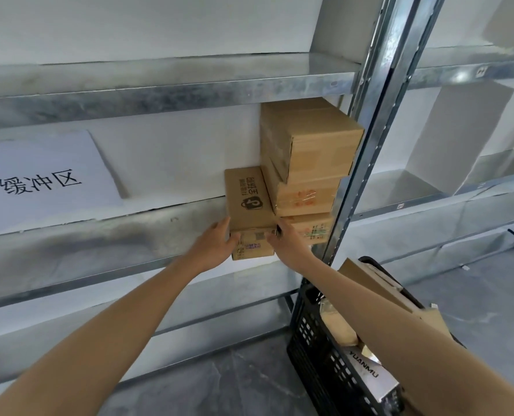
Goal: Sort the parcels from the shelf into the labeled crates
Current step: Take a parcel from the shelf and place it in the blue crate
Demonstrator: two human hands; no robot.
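One crate (310,334); left hand (216,244), right hand (285,246) hold one parcel (249,199); three boxes (313,145) beside.

Grey galvanised metal shelf (99,238): dull mottled sheen. Brown cardboard parcels (316,145): matt. Black perforated plastic crate (316,340) at five o'clock: faintly glossy. White paper sign (39,181) at nine o'clock: smooth.

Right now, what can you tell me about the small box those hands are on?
The small box is brown cardboard with a black bag logo and characters printed on top and a label on its near end. It lies flat on the metal shelf, beside stacked boxes. The left hand and right hand grip its near corners.
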